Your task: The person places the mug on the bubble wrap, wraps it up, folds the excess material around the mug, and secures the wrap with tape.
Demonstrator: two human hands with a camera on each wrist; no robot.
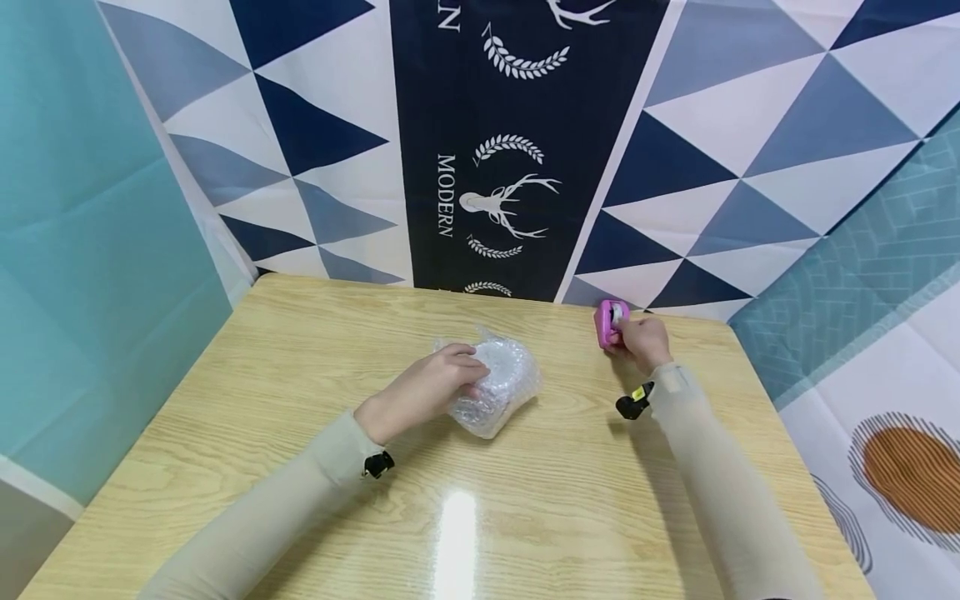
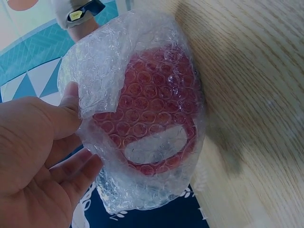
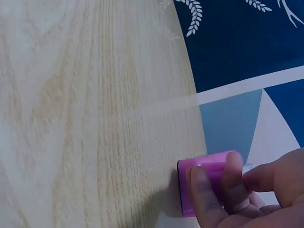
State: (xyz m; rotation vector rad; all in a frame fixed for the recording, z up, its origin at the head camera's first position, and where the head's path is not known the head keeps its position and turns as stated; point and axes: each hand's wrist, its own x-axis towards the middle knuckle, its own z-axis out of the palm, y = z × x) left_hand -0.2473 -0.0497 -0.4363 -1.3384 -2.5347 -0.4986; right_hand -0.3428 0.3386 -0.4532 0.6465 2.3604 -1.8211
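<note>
Gripping the near left side of the bubble-wrapped bundle (image 1: 504, 371), your left hand (image 1: 429, 383) has its thumb laid against the wrap and its other fingers bent in beneath the thumb, so that grip is clamped on the bundle. Through the clear bubbles on the side facing your left wrist you can make out a red object (image 2: 159, 92) with a paler oval area toward one end; a cloudy fold of wrap covers part of it. You have the bundle over the wooden table (image 1: 555, 517), a shadow just beside it on its right, though you cannot tell how much of its underside rests on the wood. Well apart from the bundle, to its right and a little farther back, your right hand (image 1: 647, 340) pinches a pink holder (image 1: 602, 327) between thumb and fingers, clamped on it near the table's far edge. A white, round part (image 1: 617, 314) sits inside that holder, partly behind your fingers. Black wrist devices show on both your arms: the left one (image 1: 378, 463) nearer to you than the bundle and to its left, the right one (image 1: 634, 402) to the bundle's right, with a yellow patch. Directly behind the bundle you face a dark panel (image 1: 427, 100) printed with antlers, leaf sprigs and lettering, flanked by blue, grey and white triangles.
</note>
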